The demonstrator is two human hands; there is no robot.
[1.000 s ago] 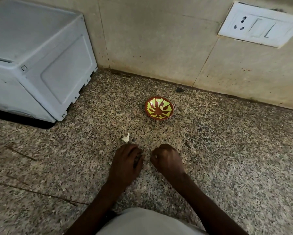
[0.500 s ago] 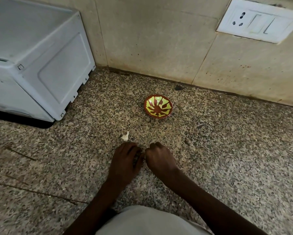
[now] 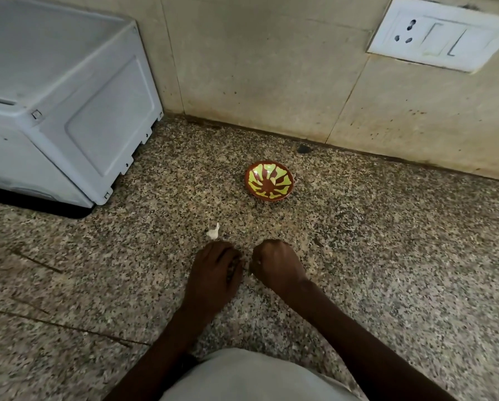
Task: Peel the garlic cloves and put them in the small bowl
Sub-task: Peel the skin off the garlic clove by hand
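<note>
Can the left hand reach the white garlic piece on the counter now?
Probably yes. The garlic piece lies on bare counter just beyond the left hand, with nothing between them. But its fingers are curled, perhaps already holding something; I cannot tell.

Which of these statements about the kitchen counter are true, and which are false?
1. The small brown bowl with a yellow-green pattern holds no garlic. True.
2. A white garlic piece lies in the bowl. False: it lies on the speckled granite counter, beyond the left hand.
3. The right hand has curled fingers. True.
4. The grey appliance stands to the right of the bowl. False: it stands to the left.
</note>
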